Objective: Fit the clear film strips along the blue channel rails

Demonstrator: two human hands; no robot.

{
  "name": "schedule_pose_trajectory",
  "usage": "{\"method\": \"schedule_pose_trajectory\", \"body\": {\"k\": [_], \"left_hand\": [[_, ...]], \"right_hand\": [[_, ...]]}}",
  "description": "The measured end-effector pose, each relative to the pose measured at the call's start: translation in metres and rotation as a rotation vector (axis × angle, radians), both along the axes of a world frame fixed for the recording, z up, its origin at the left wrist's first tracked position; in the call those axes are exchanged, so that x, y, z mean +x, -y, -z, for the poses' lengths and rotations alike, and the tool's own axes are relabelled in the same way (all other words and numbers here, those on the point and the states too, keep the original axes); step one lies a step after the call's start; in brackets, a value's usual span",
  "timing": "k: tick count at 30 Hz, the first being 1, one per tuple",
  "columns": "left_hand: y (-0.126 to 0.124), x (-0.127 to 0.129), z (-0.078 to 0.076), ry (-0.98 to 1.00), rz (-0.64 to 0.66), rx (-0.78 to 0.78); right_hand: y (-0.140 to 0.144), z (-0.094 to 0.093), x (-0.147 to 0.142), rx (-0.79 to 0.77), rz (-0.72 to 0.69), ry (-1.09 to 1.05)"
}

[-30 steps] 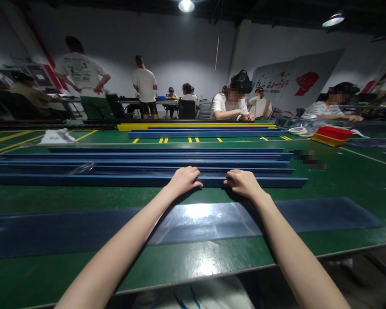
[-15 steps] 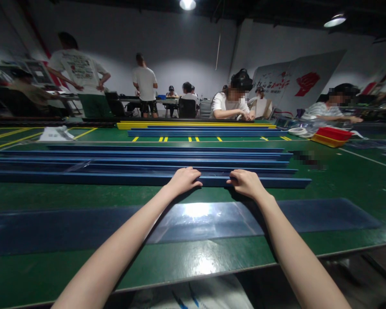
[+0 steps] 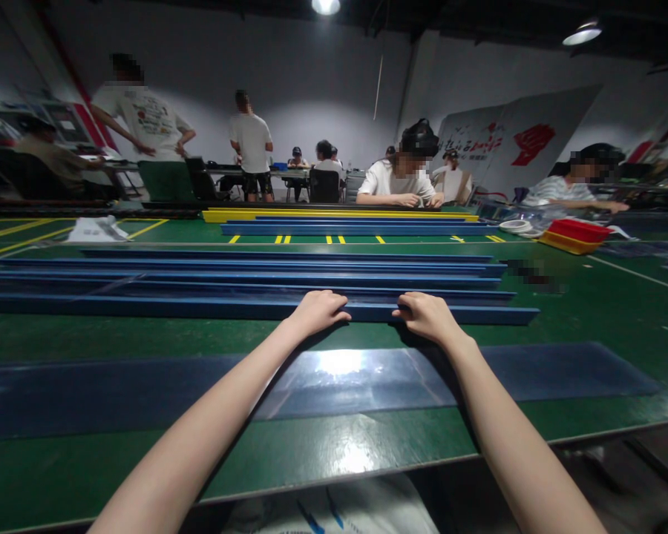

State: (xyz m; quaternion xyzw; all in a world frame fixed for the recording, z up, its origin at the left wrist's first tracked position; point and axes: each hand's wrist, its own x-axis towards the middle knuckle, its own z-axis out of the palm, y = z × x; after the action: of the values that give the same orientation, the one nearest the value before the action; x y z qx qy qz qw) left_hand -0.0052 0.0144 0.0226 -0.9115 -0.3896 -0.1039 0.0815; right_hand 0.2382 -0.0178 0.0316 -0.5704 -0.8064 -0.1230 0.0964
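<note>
room: green tabletop (image 3: 584,308) right of blue rails (image 3: 245,310) | obstacles: blue rails, red tray (image 3: 580,229)

Workshop, or light factory floor. I'm at a long green bench (image 3: 289,452), its far part marked with yellow stripes (image 3: 278,241). Blue rails (image 3: 479,317) lie along it in rows, a yellow rail (image 3: 231,216) beyond. Far right: red bin (image 3: 582,231), white coil (image 3: 515,227). Across from me, a co-worker (image 3: 387,185) bends over handwork; a second person (image 3: 554,193), striped top, farther right. Black office chair (image 3: 323,188) far off. Plain pale wall (image 3: 323,89), dark ceiling (image 3: 467,11), lamps (image 3: 582,33) overhead. Far right, banner (image 3: 534,144) with red fist.
</note>
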Motion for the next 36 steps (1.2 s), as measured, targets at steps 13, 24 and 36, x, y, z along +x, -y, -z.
{"method": "schedule_pose_trajectory", "body": {"k": [13,24,36], "left_hand": [[0.002,-0.0008,-0.0016,0.098,-0.074,-0.067],[0.0024,0.0006,-0.0027,0.079,-0.136,-0.078],[0.0022,0.0,-0.002,0.063,-0.106,-0.04]], "right_hand": [[0.0002,-0.0005,0.0003,0.005,-0.012,0.001],[0.001,-0.0012,-0.0004,-0.01,-0.005,0.003],[0.001,-0.0019,-0.0007,-0.005,-0.014,0.01]]}}
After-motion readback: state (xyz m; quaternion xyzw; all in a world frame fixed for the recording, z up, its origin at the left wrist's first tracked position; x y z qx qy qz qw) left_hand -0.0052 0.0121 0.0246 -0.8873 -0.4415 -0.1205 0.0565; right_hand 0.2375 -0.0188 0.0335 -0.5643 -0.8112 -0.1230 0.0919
